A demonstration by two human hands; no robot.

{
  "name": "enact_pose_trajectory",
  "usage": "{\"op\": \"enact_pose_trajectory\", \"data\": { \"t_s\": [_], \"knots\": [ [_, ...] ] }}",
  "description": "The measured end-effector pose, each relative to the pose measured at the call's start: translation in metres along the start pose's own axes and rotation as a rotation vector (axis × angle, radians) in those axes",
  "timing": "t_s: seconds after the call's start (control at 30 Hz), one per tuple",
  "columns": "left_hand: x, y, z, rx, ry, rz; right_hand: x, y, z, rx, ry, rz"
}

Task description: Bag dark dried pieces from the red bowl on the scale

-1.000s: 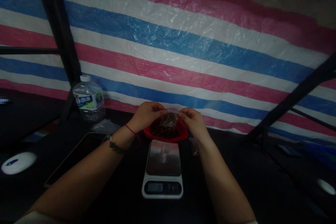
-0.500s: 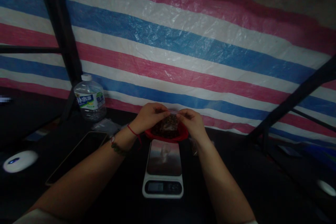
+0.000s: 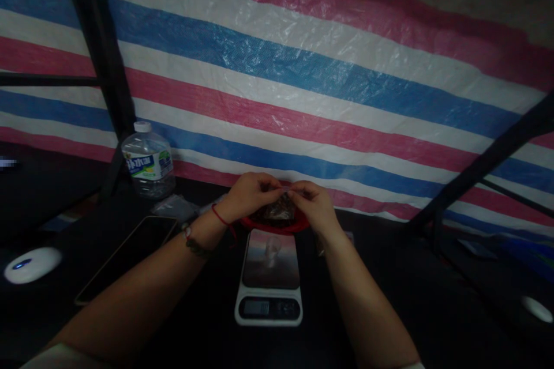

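Observation:
Between my two hands is a small clear plastic bag (image 3: 282, 207) with dark brown bits in it. My left hand (image 3: 253, 193) pinches its top edge on the left. On the right, my right hand (image 3: 314, 202) pinches the same edge, fingertips close to those of the left. Just below the bag sits a red bowl (image 3: 303, 222) with dark contents, partly covered by the hands and the bag. Nearer to me stands a white kitchen scale (image 3: 268, 294) with a metal plate; a reflection or small clear thing shows on the plate, I cannot tell which.
A large clear bottle (image 3: 148, 161) stands at the back left, with clear plastic bags (image 3: 175, 207) beside it. A phone (image 3: 130, 259) and a white mouse-shaped object (image 3: 33, 265) lie at left. Behind hangs a striped tarp (image 3: 303, 104) between dark frame bars.
The bag has come slightly lower and tilted, and its top edge is now gathered more between my fingertips. My hands stay pinched on it, nearly in place.

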State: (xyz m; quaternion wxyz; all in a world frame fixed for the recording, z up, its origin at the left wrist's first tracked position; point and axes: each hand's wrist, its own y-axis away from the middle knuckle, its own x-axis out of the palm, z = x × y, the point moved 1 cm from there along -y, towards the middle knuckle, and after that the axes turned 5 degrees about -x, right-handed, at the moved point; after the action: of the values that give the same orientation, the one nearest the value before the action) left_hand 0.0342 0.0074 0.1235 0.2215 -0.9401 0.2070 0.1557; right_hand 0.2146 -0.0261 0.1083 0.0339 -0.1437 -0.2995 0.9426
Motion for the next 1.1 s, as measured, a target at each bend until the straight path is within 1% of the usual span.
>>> {"op": "enact_pose_trajectory", "data": {
  "t_s": [0.2, 0.37, 0.47, 0.6, 0.67, 0.7, 0.73, 0.8, 0.83, 0.87, 0.9, 0.97, 1.0, 1.03, 1.1],
  "knots": [
    [0.002, 0.001, -0.002, 0.027, -0.104, 0.040, 0.001, -0.001, 0.004, -0.048, 0.072, 0.039],
    [0.001, 0.001, -0.002, 0.048, -0.126, 0.024, -0.001, -0.001, 0.005, -0.007, 0.079, -0.012],
    [-0.002, 0.000, -0.001, 0.033, -0.127, -0.037, -0.004, -0.002, 0.006, 0.027, 0.087, -0.058],
    [-0.007, -0.001, -0.001, -0.013, -0.185, -0.155, -0.011, -0.005, 0.007, 0.012, 0.089, -0.050],
    [-0.005, -0.002, 0.000, -0.041, -0.153, -0.182, -0.016, -0.007, 0.005, 0.028, 0.054, -0.100],
    [-0.003, -0.002, 0.001, -0.047, -0.091, -0.165, -0.017, -0.007, 0.003, 0.044, 0.026, -0.140],
    [0.001, -0.002, 0.002, -0.044, -0.003, -0.121, -0.019, -0.008, 0.002, 0.061, -0.006, -0.177],
    [0.009, -0.003, 0.005, -0.028, 0.170, 0.017, -0.018, -0.008, 0.001, 0.095, -0.071, -0.206],
    [0.013, -0.003, 0.006, -0.025, 0.220, 0.083, -0.016, -0.007, 0.000, 0.107, -0.100, -0.184],
    [0.017, -0.003, 0.008, -0.029, 0.241, 0.124, -0.013, -0.006, 0.000, 0.115, -0.123, -0.136],
    [0.019, -0.003, 0.010, -0.037, 0.241, 0.132, -0.010, -0.005, 0.001, 0.120, -0.141, -0.066],
    [0.020, -0.004, 0.012, -0.053, 0.236, 0.082, -0.004, -0.003, 0.000, 0.131, -0.160, 0.089],
    [0.020, -0.004, 0.012, -0.058, 0.238, 0.049, -0.002, -0.002, -0.001, 0.142, -0.165, 0.144],
    [0.018, -0.004, 0.012, -0.066, 0.232, 0.020, -0.002, -0.001, -0.002, 0.158, -0.170, 0.172],
    [0.015, -0.004, 0.009, -0.082, 0.184, -0.027, -0.004, 0.000, -0.003, 0.197, -0.199, 0.176]
  ]
}}
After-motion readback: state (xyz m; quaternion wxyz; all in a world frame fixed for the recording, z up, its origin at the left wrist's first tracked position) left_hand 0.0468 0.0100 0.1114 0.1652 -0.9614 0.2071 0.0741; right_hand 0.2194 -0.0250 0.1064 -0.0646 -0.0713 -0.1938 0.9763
